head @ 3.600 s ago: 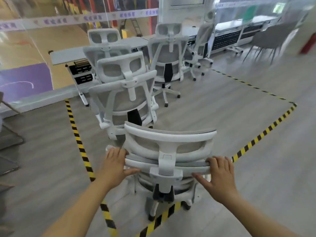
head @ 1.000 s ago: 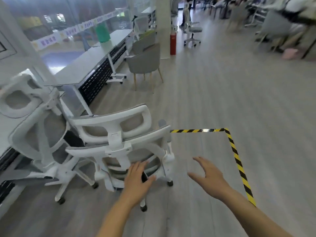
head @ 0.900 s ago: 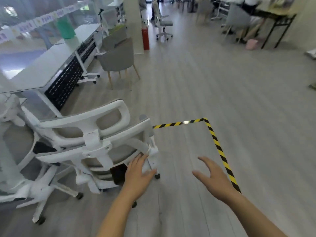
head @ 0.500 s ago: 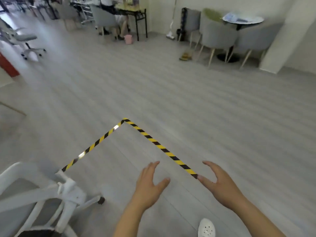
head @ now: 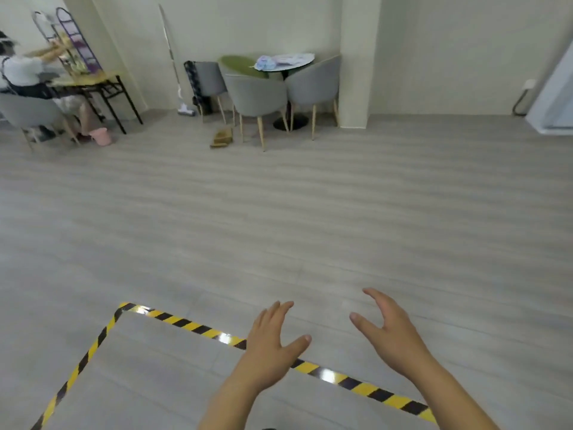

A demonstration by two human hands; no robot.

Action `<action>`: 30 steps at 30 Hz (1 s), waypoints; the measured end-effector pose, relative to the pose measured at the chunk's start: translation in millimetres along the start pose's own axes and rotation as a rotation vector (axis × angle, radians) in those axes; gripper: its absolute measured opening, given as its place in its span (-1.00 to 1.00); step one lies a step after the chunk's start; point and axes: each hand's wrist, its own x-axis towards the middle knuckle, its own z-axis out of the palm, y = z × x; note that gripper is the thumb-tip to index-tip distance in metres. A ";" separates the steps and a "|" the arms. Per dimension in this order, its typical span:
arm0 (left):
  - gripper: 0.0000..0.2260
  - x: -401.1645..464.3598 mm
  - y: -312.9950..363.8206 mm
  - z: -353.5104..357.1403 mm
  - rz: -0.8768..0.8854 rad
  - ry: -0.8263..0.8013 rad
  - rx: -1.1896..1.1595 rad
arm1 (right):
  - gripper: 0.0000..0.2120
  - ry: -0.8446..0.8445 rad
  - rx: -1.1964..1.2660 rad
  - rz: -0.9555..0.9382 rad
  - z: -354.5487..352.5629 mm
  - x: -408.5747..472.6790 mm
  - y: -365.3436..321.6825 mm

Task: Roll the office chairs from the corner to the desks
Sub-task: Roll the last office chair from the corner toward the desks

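The fingers (head: 376, 297) of the right hand (head: 392, 339) were spread and loosely bent, holding nothing, and the fingers (head: 274, 311) of the left hand (head: 269, 346) were straight and apart, likewise empty; both hands hung in the air above the pale grey plank floor (head: 310, 212), the left one over a strip of yellow-and-black striped hazard tape (head: 198, 327) that turned a corner on the floor and ran off both ways. No wheeled office chair was anywhere in the view, so I could not tell where the next one stood or how many were left in the corner; with both hands free, I judged that the person was between chairs, walking to fetch one, and the pictures gave no count of chairs delivered. Against the far cream wall I counted three grey upholstered tub chairs on wooden legs (head: 259, 94) around one small round pedestal table (head: 286, 62), with a fourth grey chair (head: 28, 111) at the far left, where a seated person (head: 18, 72) worked at a wood-topped tabletop on black legs (head: 93, 79). One pink bucket (head: 100, 136) sat on the floor beside them.
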 end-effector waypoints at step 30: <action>-0.38 492.5 503.5 334.1 0.684 -0.880 0.244 | -0.49 1.013 0.300 0.685 -421.7 184.1 245.6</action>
